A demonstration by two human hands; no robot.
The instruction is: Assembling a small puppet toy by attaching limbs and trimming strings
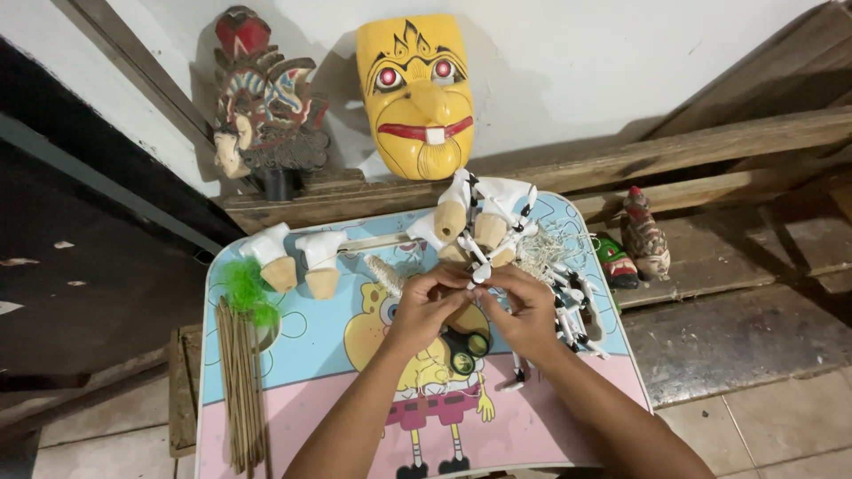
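Both forearms reach forward, left hand (426, 306) and right hand (524, 310) meeting fingertip to fingertip, fingers pinched.

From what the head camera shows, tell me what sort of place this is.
Probably a home craft corner for making small wooden puppets. A yellow carved mask leans on the wall, unfinished wooden puppet pieces and a bundle of thin sticks lie on a small cartoon-printed table.

A yellow mask (415, 93) with red lips, a green tuft (247, 288), black-handled scissors (465, 348).
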